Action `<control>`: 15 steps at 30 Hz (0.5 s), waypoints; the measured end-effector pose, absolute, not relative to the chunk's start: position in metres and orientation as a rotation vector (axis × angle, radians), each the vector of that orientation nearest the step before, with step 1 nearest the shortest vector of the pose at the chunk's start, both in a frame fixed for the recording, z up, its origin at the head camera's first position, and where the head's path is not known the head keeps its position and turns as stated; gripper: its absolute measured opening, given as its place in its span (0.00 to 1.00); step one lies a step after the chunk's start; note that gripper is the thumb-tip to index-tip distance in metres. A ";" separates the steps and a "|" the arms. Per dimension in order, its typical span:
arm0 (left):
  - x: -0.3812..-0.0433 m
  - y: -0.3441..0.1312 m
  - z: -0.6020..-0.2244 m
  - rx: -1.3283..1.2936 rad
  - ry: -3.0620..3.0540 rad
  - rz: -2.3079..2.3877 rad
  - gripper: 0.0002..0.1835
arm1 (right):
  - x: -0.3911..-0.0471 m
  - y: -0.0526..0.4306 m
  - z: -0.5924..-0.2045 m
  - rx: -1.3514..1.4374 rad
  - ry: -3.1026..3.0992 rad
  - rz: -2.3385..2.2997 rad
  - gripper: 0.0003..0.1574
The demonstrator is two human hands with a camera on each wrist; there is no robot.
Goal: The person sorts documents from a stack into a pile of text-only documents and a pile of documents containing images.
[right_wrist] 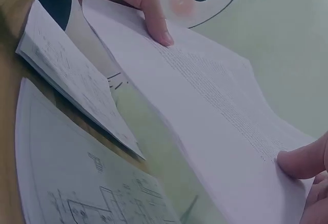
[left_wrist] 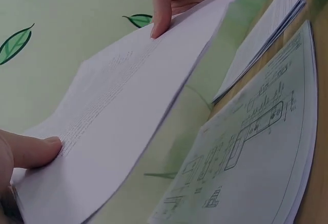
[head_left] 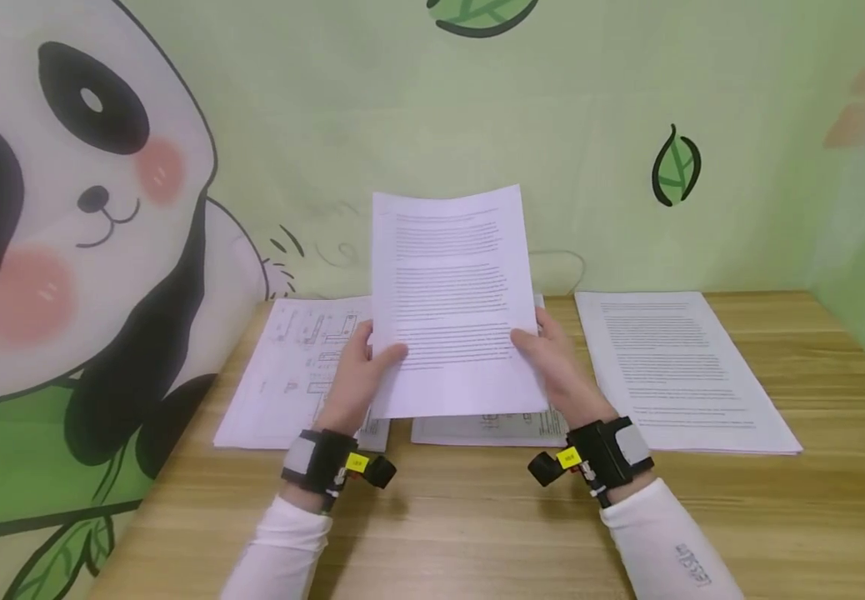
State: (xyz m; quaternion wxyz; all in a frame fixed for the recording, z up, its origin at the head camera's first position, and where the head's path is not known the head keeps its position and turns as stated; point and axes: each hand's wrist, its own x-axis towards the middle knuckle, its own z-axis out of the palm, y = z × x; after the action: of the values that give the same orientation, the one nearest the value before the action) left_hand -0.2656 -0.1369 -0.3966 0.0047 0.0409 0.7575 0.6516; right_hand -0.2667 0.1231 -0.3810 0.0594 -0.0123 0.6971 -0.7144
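Observation:
Both hands hold a stack of printed paper (head_left: 455, 292) raised above the table, its text side facing me. My left hand (head_left: 361, 371) grips the left edge, thumb on the front and fingers behind. On the opposite edge, my right hand (head_left: 556, 358) holds it the same way, its thumb pressing the printed face. In the left wrist view the held sheets (left_wrist: 138, 106) show a thin layered edge. Below them lies a middle paper stack (head_left: 447, 431) with line drawings, mostly hidden in the head view; the right wrist view shows its drawings (right_wrist: 87, 167) better.
A stack of drawing sheets (head_left: 267, 392) lies on the left of the wooden table (head_left: 477, 517). Another stack with printed text (head_left: 672, 367) lies on the right. Behind the table hangs a green backdrop (head_left: 612, 108) with a panda and leaves.

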 end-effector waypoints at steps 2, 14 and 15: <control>-0.263 -0.128 -0.395 0.135 2.364 2.032 0.27 | -0.264 0.135 -0.377 -0.049 2.154 -2.143 0.31; -0.260 -0.065 -0.384 0.409 2.215 2.079 0.22 | -0.245 0.209 -0.356 -0.037 2.420 -2.049 0.32; -0.260 -0.059 -0.383 0.433 2.197 2.079 0.22 | -0.245 0.216 -0.355 -0.030 2.433 -2.043 0.33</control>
State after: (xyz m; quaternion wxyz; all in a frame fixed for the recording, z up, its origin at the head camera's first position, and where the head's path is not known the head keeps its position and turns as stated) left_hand -0.2597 -0.0590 -0.3830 0.0429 0.1416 0.7183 0.6798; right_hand -0.2446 0.2156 -0.3554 -0.0178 -0.0095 0.7656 -0.6430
